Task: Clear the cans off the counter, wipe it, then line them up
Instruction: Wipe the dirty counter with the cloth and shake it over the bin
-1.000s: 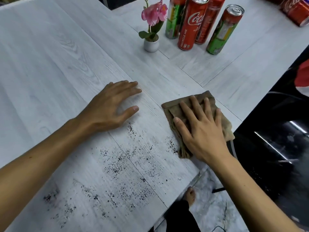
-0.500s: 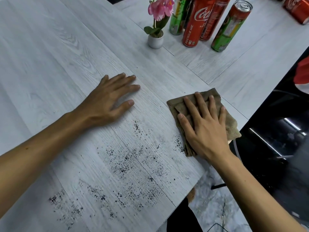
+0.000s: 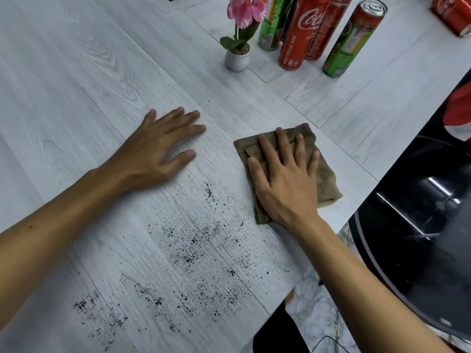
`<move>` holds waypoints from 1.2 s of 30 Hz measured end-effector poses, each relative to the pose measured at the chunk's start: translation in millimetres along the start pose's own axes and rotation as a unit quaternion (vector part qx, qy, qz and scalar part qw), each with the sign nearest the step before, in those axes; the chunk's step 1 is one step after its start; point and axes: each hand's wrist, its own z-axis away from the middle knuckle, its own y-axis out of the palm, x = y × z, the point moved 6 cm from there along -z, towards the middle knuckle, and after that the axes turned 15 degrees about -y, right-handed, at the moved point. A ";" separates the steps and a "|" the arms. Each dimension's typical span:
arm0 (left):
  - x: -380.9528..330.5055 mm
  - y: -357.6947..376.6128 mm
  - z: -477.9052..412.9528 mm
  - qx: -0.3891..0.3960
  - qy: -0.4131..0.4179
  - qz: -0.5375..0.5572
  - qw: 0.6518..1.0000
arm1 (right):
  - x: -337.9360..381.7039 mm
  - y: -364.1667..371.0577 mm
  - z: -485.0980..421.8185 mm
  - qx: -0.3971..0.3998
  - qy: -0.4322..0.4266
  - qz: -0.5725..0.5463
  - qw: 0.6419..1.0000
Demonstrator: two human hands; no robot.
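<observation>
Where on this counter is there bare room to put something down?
Widest bare stretch: far-left counter, beyond the left hand. A narrower strip runs between cloth and cans. Crowded: cans by the flower pot; black specks nearer.

Top edge crops the Coca-Cola can (image 3: 302,34) and pink flower (image 3: 244,11). Middle of brown cloth (image 3: 327,183) hidden under right hand (image 3: 285,184).

A domestic-looking room: pale wood-grain counter (image 3: 102,72), small potted pink flower (image 3: 237,57) (decorative), marble-patterned floor (image 3: 318,314) below.

brown cloth (image 3: 323,179), whitish woodgrain counter (image 3: 76,85) speckled black; red, perhaps green cans (image 3: 300,36).
</observation>
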 end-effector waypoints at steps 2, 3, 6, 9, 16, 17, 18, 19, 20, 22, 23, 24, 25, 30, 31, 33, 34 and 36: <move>0.8 -0.6 -0.2 -0.001 -0.001 0.002 1.000 | 7.9 1.3 -4.8 0.001 -0.009 -0.001 1.000; 1.1 -1.2 -0.1 -0.003 -0.003 0.004 1.000 | 11.6 2.0 -6.5 0.002 -0.014 -0.001 1.000; 3.5 -1.8 3.9 -0.003 -0.007 0.010 1.000 | 24.0 6.8 -6.8 0.009 -0.028 -0.007 1.000; 7.1 -3.6 7.9 -0.001 -0.009 0.011 1.000 | 40.2 12.9 -4.3 0.015 -0.049 -0.013 0.999; 6.6 -6.0 12.3 0.008 -0.011 0.033 0.999 | 69.1 21.1 9.6 0.016 -0.100 -0.006 0.995; 5.7 -6.4 12.6 0.008 -0.011 0.034 0.999 | 70.7 21.4 12.3 0.015 -0.106 -0.002 0.994; 4.6 -6.8 12.6 0.008 -0.013 0.034 0.999 | 71.8 21.5 14.8 0.014 -0.112 0.002 0.994; 3.3 -7.0 12.4 0.007 -0.014 0.034 0.999 | 72.6 21.7 17.1 0.014 -0.116 0.004 0.993; 2.2 -7.1 12.5 0.007 -0.015 0.035 0.999 | 73.8 22.4 19.6 0.017 -0.120 0.005 0.993; 1.9 -7.0 13.8 0.007 -0.017 0.036 0.999 | 77.4 24.6 25.6 0.023 -0.125 0.003 0.992; 2.4 -6.9 14.8 0.007 -0.018 0.036 0.999 | 79.8 25.6 29.3 0.025 -0.128 0.003 0.991; 3.2 -7.2 15.7 0.006 -0.018 0.035 0.999 | 81.9 26.2 33.1 0.026 -0.131 0.003 0.991; 3.7 -7.3 16.3 0.005 -0.018 0.034 0.999 | 83.8 26.6 37.1 0.026 -0.134 0.003 0.991; 2.4 -7.0 18.3 0.004 -0.017 0.029 0.999 | 84.8 25.6 58.5 0.023 -0.132 0.007 0.991; 1.7 -6.7 19.5 0.004 -0.016 0.029 0.999 | 84.4 25.8 62.8 0.023 -0.131 0.009 0.991; 0.4 -5.8 22.6 0.002 -0.014 0.029 0.999 | 83.5 26.5 70.4 0.022 -0.128 0.010 0.992; -0.1 -5.7 23.8 0.003 -0.014 0.029 0.999 | 83.0 26.9 73.2 0.021 -0.126 0.012 0.992; -1.5 -5.5 25.5 0.004 -0.014 0.029 0.999 | 81.2 27.3 77.2 0.018 -0.120 0.014 0.992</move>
